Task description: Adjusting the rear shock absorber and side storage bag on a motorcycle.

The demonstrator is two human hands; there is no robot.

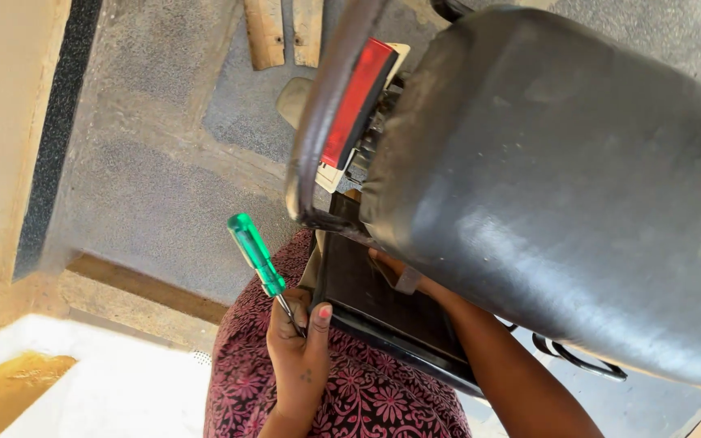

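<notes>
Left hand (298, 357) pinches green screwdriver (258, 256); right hand hidden under seat (553, 178).

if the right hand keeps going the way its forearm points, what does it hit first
Likely the black seat: the right hand reaches up under its rear edge, fingers hidden there. The black panel lies just beneath the arm, so depth is unclear. The left hand holds a green-handled screwdriver.

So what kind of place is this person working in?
Probably an outdoor or roadside motorcycle repair spot: a black motorcycle seat with a red tail light, rough concrete ground, and a green-handled screwdriver in the left hand.
</notes>
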